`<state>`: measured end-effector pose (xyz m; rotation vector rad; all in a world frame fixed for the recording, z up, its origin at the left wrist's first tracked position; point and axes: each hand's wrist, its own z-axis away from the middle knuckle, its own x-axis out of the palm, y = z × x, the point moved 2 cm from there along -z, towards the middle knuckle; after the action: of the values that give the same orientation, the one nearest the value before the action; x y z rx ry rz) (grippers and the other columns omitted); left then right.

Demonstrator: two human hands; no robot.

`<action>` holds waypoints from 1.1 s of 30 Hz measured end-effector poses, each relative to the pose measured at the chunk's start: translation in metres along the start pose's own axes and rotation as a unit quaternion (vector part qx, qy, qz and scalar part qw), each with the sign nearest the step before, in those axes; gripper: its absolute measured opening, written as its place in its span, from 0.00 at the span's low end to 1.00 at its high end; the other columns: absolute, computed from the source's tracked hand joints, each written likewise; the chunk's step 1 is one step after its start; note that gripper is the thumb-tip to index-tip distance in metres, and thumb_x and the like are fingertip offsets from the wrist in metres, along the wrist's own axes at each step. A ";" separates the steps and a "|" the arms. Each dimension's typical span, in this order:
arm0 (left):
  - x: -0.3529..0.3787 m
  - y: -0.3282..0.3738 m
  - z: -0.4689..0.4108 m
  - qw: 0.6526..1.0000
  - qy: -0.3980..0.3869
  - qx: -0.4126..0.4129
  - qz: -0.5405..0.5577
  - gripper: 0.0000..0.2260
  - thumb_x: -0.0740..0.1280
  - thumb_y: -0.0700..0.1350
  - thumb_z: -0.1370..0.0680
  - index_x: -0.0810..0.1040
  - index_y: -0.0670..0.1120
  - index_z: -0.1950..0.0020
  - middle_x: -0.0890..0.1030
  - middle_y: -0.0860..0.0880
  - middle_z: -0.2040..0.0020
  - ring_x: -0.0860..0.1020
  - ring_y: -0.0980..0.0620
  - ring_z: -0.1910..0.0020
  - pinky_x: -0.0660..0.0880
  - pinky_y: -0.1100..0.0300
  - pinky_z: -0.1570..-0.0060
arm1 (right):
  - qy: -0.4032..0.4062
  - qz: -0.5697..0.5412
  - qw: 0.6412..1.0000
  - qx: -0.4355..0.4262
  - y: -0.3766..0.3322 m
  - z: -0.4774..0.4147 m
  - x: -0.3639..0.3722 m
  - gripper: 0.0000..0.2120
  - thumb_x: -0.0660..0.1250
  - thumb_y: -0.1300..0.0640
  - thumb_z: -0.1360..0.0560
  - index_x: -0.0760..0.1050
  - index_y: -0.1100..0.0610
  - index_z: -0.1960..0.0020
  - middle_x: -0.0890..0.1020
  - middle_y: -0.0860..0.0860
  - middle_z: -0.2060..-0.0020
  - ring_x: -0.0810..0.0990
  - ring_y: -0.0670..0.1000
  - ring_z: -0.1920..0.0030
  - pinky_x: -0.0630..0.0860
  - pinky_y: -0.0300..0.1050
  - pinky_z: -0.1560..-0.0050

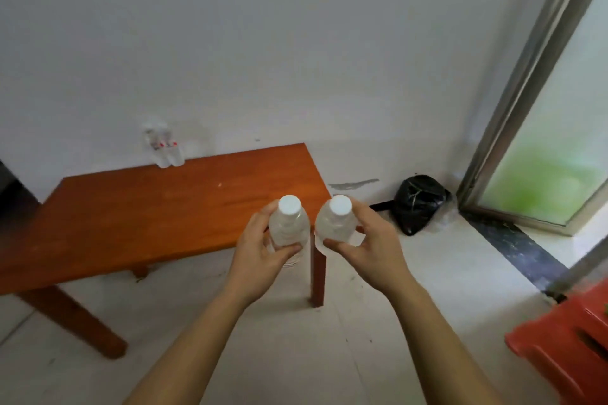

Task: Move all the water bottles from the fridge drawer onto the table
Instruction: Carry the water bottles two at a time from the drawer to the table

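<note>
My left hand (260, 253) grips a clear water bottle (289, 223) with a white cap, held upright. My right hand (368, 246) grips a second clear water bottle (337, 219) with a white cap, right beside the first. Both bottles hover near the front right corner of the orange wooden table (148, 207). Two more clear bottles (166, 148) with red on their labels stand at the table's back edge against the wall. The fridge drawer is not in view.
A black plastic bag (418, 202) lies on the floor by the wall, right of the table. A sliding glass door (546, 154) with a metal frame stands at the right. A red plastic stool (569, 345) sits at the lower right. A dark object (10, 187) is at the left edge.
</note>
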<state>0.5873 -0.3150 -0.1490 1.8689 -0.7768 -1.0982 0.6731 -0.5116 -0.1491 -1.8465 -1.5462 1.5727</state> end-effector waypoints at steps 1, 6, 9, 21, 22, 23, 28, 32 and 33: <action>-0.019 -0.011 -0.005 1.000 0.011 -0.009 0.002 0.35 0.79 0.43 0.30 0.67 0.71 0.34 0.74 0.58 0.35 0.73 0.54 0.34 0.74 0.47 0.35 | -0.014 -0.005 1.000 -0.010 -0.010 -0.015 0.021 0.33 0.78 0.46 0.32 0.68 0.38 0.30 0.74 0.31 0.38 0.73 0.36 0.37 0.74 0.41 0.38; -0.089 -0.070 -0.030 0.996 0.072 -0.053 0.015 0.34 0.79 0.42 0.30 0.68 0.59 0.29 0.74 0.56 0.34 0.74 0.53 0.34 0.76 0.48 0.36 | -0.075 -0.049 0.994 -0.054 -0.040 -0.077 0.116 0.32 0.79 0.49 0.31 0.70 0.42 0.31 0.76 0.34 0.37 0.73 0.37 0.36 0.75 0.43 0.35; -0.120 -0.105 -0.052 0.992 0.099 -0.082 0.004 0.35 0.79 0.41 0.30 0.68 0.59 0.29 0.75 0.56 0.34 0.74 0.54 0.34 0.76 0.49 0.36 | -0.096 -0.073 0.990 -0.070 -0.042 -0.113 0.166 0.33 0.79 0.51 0.31 0.69 0.42 0.31 0.74 0.31 0.39 0.73 0.36 0.36 0.74 0.42 0.35; -0.208 -0.213 -0.250 0.977 0.153 -0.141 -0.045 0.33 0.78 0.43 0.29 0.67 0.61 0.30 0.75 0.62 0.36 0.74 0.57 0.34 0.74 0.49 0.34 | -0.178 -0.109 0.975 -0.072 -0.013 -0.333 0.324 0.35 0.79 0.53 0.31 0.68 0.45 0.28 0.76 0.42 0.33 0.71 0.39 0.34 0.74 0.47 0.32; -0.215 -0.221 -0.269 0.976 0.161 -0.141 -0.048 0.33 0.78 0.43 0.29 0.66 0.61 0.30 0.75 0.61 0.36 0.75 0.57 0.35 0.75 0.51 0.35 | -0.182 -0.108 0.974 -0.079 -0.011 -0.355 0.334 0.35 0.79 0.53 0.31 0.68 0.46 0.28 0.76 0.43 0.33 0.72 0.40 0.34 0.74 0.47 0.32; -0.222 -0.227 -0.283 0.974 0.169 -0.143 -0.053 0.34 0.78 0.43 0.29 0.66 0.59 0.30 0.75 0.61 0.36 0.75 0.57 0.36 0.75 0.53 0.36 | -0.182 -0.107 0.974 -0.086 -0.009 -0.373 0.343 0.35 0.79 0.54 0.31 0.69 0.48 0.28 0.76 0.44 0.33 0.72 0.41 0.34 0.73 0.46 0.32; -0.260 -0.271 -0.347 0.963 0.193 -0.168 -0.086 0.37 0.78 0.42 0.30 0.64 0.53 0.26 0.73 0.57 0.36 0.74 0.61 0.40 0.73 0.67 0.46 | -0.198 -0.085 0.972 -0.094 -0.006 -0.452 0.393 0.34 0.79 0.56 0.31 0.69 0.51 0.28 0.76 0.46 0.33 0.71 0.40 0.35 0.69 0.40 0.34; -0.297 -0.327 -0.397 0.955 0.191 -0.201 -0.105 0.37 0.79 0.43 0.31 0.65 0.50 0.26 0.74 0.52 0.34 0.73 0.54 0.37 0.73 0.58 0.43 | -0.211 -0.057 0.972 -0.085 0.002 -0.503 0.441 0.34 0.78 0.56 0.30 0.69 0.51 0.27 0.76 0.47 0.33 0.72 0.45 0.34 0.66 0.37 0.36; -0.305 -0.341 -0.409 0.954 0.188 -0.208 -0.109 0.37 0.79 0.43 0.31 0.65 0.49 0.26 0.74 0.51 0.33 0.73 0.52 0.37 0.74 0.55 0.42 | -0.215 -0.044 0.972 -0.081 0.004 -0.513 0.451 0.35 0.78 0.56 0.30 0.68 0.51 0.27 0.76 0.48 0.32 0.72 0.46 0.33 0.65 0.37 0.36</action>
<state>0.8571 0.2331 -0.2075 1.7432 -0.1093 -0.9091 1.0310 0.0676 -0.2062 -1.5494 -1.9602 1.9492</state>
